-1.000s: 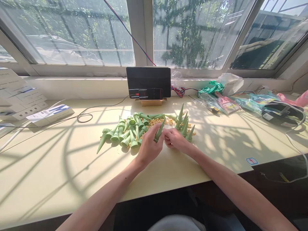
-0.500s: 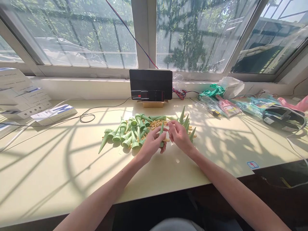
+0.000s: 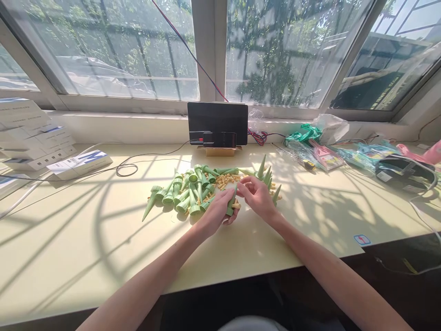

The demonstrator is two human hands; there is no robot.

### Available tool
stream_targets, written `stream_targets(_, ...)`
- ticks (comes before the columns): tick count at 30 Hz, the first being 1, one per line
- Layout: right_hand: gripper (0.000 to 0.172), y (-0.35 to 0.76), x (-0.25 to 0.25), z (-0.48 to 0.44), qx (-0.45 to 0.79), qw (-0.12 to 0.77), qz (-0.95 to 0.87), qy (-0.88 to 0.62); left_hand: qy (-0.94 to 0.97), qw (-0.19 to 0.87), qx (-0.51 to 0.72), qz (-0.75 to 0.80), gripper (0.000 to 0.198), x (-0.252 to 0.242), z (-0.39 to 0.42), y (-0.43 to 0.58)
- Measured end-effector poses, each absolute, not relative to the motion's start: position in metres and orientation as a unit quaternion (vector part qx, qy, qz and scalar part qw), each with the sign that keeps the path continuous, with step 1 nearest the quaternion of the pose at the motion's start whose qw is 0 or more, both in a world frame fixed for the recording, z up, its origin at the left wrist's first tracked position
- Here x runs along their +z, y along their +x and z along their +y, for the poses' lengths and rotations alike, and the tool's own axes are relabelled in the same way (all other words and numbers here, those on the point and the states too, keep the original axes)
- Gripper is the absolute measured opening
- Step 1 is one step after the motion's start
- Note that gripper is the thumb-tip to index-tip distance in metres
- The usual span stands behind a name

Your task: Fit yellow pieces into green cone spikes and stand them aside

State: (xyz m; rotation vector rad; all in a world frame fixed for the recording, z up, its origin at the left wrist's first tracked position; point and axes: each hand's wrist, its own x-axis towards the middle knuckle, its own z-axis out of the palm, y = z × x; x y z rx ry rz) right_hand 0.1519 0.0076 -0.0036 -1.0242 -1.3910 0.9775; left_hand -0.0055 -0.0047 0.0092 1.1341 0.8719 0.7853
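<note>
Left hand (image 3: 217, 212) grips 1 tapered green plastic cone (image 3: 232, 201); right hand (image 3: 258, 196) curls nearby, grip unclear.

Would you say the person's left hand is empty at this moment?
No, the left hand is closed around a green cone, whose tip points up toward the fingers of the right hand.

Bare table (image 3: 86, 248) is lying open along the near edge and far left; the green spike pile (image 3: 182, 193) and standing spikes (image 3: 264, 174) are blocking the way toward the tablet (image 3: 217, 123).
</note>
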Motion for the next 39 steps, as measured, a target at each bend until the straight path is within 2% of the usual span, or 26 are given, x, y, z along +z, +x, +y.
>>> stream_targets(9,0.047,0.151,-0.004,0.008,0.467,0.523,-0.588,-0.402,0.459,0.745,0.304,0.377,0.043,0.017,-0.01,-0.006)
stream_targets(18,0.049,0.15,-0.004,0.007,0.466,0.558,-0.559,-0.398,0.448,0.738,0.356,0.359,0.039,0.01,-0.006,-0.005)
stream_targets(27,0.047,0.153,-0.001,0.007,0.425,0.605,-0.538,-0.405,0.609,0.58,0.374,0.391,0.044,0.007,-0.01,-0.001)
stream_targets(34,0.045,0.151,-0.005,0.008,0.457,0.596,-0.538,-0.383,0.726,0.355,0.424,0.408,0.036,-0.002,-0.011,0.001)
stream_targets(39,0.046,0.151,-0.007,0.005,0.447,0.566,-0.569,-0.394,0.747,0.334,0.429,0.382,0.035,-0.002,-0.013,0.001)
